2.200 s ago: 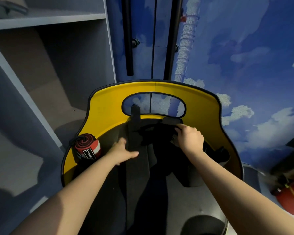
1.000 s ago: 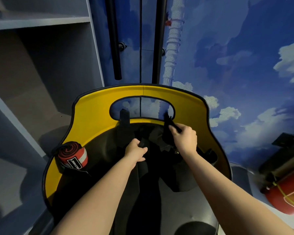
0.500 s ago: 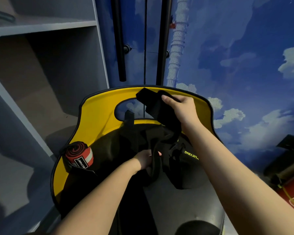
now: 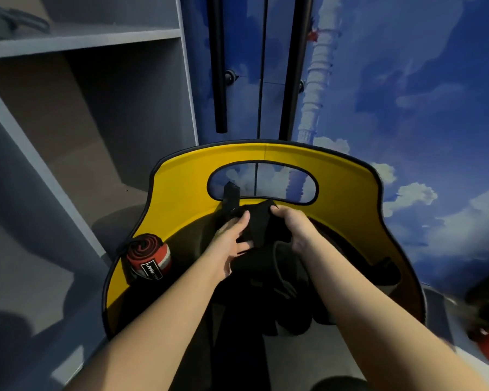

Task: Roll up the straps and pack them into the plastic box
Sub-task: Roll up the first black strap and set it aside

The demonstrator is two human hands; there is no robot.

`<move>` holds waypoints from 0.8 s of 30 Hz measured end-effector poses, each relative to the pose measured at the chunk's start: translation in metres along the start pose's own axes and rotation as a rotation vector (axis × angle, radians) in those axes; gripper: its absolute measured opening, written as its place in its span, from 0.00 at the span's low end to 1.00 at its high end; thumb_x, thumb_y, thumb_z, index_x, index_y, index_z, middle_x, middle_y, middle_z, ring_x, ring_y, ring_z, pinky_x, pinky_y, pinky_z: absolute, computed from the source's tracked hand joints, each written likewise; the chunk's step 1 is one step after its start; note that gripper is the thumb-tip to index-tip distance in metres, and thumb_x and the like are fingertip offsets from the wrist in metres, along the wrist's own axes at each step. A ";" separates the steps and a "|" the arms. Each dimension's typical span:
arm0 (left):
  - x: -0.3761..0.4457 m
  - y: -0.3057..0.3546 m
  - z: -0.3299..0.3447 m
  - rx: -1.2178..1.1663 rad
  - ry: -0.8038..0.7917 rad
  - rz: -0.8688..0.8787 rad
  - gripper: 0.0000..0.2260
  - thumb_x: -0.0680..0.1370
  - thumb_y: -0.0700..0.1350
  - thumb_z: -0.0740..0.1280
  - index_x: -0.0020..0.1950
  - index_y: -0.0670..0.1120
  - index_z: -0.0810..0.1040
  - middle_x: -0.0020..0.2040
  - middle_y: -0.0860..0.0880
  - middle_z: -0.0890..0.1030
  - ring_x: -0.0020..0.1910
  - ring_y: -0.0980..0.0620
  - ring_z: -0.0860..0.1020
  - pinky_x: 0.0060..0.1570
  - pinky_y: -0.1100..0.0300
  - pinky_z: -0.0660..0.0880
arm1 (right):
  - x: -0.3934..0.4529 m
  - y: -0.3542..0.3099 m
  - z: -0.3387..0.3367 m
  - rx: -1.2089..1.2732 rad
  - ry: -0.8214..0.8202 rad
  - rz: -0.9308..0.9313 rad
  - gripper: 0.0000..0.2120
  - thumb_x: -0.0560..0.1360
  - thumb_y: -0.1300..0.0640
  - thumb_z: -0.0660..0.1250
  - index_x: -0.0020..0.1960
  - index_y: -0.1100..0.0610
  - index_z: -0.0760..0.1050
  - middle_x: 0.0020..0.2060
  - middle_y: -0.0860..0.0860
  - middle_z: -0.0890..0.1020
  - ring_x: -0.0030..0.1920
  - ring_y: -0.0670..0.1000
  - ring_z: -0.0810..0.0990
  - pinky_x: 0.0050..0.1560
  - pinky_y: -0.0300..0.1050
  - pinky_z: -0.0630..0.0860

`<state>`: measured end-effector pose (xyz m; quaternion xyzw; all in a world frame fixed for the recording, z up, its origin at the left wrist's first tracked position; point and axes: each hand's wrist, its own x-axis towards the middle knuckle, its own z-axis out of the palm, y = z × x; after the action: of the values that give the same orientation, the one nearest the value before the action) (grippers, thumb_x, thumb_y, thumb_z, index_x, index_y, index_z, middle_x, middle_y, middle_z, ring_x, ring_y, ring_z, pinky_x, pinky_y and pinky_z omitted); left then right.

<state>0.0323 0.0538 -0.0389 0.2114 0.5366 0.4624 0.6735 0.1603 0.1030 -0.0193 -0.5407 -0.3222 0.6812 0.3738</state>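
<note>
**Both hands on black strap, over the yellow seat**

We see the left hand (image 4: 232, 244) and right hand (image 4: 297, 230) both gripping one end of a black strap (image 4: 259, 221), fingers curled on it, held just below the cut-out in the yellow seat back (image 4: 181, 198). More black strap lies piled on the seat below. A rolled red-and-black strap (image 4: 148, 259) sits at the seat's left edge. We can't spot the plastic box.

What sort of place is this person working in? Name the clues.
Probably a child's bedroom or playroom at home: a wall mural of blue sky and clouds, grey open shelving, and a yellow seat on which both hands handle a black strap.
</note>
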 end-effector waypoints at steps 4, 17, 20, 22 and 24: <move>0.017 0.016 -0.013 0.161 0.173 0.155 0.25 0.78 0.42 0.65 0.73 0.49 0.63 0.68 0.44 0.73 0.61 0.40 0.75 0.44 0.52 0.77 | 0.015 0.012 0.014 -0.026 -0.032 -0.038 0.12 0.77 0.63 0.58 0.56 0.62 0.77 0.52 0.61 0.82 0.48 0.59 0.80 0.49 0.48 0.76; 0.082 0.028 -0.038 0.406 0.299 0.123 0.25 0.79 0.36 0.61 0.74 0.52 0.62 0.68 0.44 0.72 0.63 0.39 0.74 0.51 0.50 0.76 | 0.082 0.032 0.046 -0.063 0.056 -0.061 0.18 0.77 0.69 0.57 0.65 0.58 0.72 0.57 0.59 0.79 0.57 0.59 0.78 0.61 0.56 0.74; 0.098 0.028 -0.044 0.446 0.327 0.114 0.25 0.79 0.35 0.61 0.74 0.52 0.63 0.64 0.44 0.75 0.59 0.42 0.77 0.50 0.50 0.77 | 0.098 0.039 0.050 -0.054 0.076 -0.047 0.19 0.77 0.70 0.57 0.66 0.58 0.71 0.57 0.59 0.79 0.56 0.59 0.79 0.59 0.54 0.75; 0.107 0.028 -0.048 0.452 0.351 0.116 0.25 0.79 0.34 0.61 0.73 0.52 0.64 0.60 0.45 0.77 0.52 0.45 0.78 0.50 0.50 0.77 | 0.107 0.042 0.052 -0.056 0.083 -0.048 0.20 0.77 0.70 0.57 0.66 0.58 0.71 0.57 0.59 0.79 0.56 0.58 0.79 0.56 0.51 0.76; 0.115 0.026 -0.050 0.486 0.356 0.096 0.26 0.79 0.34 0.60 0.74 0.52 0.63 0.62 0.44 0.77 0.48 0.45 0.78 0.52 0.49 0.77 | 0.117 0.047 0.053 -0.083 0.123 -0.023 0.20 0.76 0.70 0.59 0.65 0.59 0.71 0.56 0.59 0.79 0.56 0.58 0.79 0.54 0.50 0.76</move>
<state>-0.0245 0.1539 -0.0957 0.3072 0.7305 0.3813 0.4760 0.0850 0.1774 -0.1057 -0.5927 -0.3327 0.6286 0.3781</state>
